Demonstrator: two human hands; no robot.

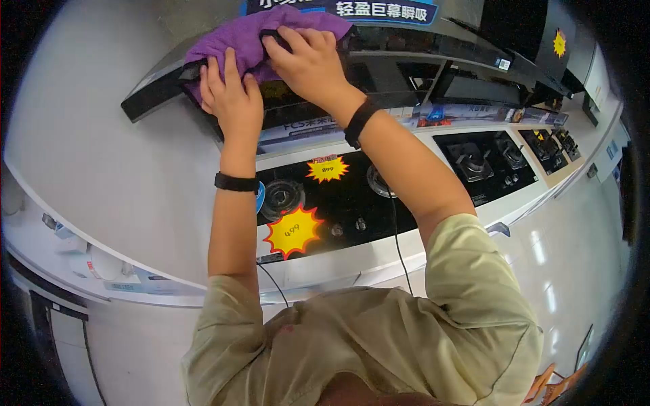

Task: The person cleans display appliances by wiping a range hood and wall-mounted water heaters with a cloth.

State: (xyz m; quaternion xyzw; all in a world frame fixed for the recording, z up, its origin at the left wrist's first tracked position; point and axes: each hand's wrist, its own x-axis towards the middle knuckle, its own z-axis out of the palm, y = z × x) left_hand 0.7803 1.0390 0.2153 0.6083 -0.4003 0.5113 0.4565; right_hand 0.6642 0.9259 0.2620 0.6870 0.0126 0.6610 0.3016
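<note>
A purple cloth [230, 39] is draped over the left part of a black range hood [152, 88] at the top of the head view. My left hand [232, 98] rests on the cloth's lower left part, fingers apart and pointing up. Further right, my right hand [308, 64] has its fingers curled over the cloth, with a dark strip of the cloth's edge beside them. Each wrist wears a black band. Under my arms lies a black gas cooktop [345, 223] with two burners and yellow price stickers.
More cooktops [484, 166] stand on the white counter [325, 267] to the right. A blue sign [386, 10] sits above the hood. Black cables hang over the counter's front edge. A white wall panel [101, 149] is at the left.
</note>
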